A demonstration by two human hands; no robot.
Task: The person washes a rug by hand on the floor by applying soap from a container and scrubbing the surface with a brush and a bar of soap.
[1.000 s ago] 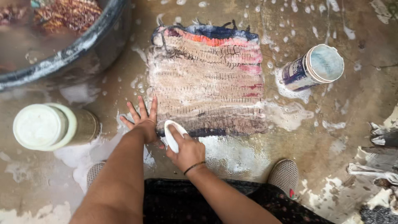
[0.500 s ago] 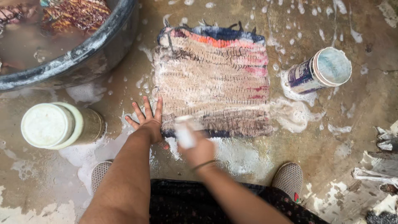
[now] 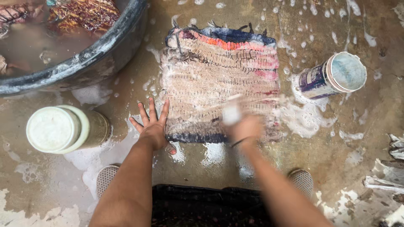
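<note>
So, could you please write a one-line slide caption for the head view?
Left hand pins a soapy mat to the wet floor while the blurred right hand holds a white brush on it.

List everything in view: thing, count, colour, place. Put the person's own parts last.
Folded cloth: one, beige with pink, orange and dark blue bands, soapy, flat on the wet floor at centre.
Basin: one, dark, top left, holding murky water and patterned fabric.
Jar: one, cream lid, on its side at left.
Can: one, blue and white, on its side at right.
Shoes: two, grey, bottom.
White object: one, blurred, in the right hand.
Left hand: pressed flat at the cloth's lower-left edge.
Right hand: blurred, over the cloth.
</note>
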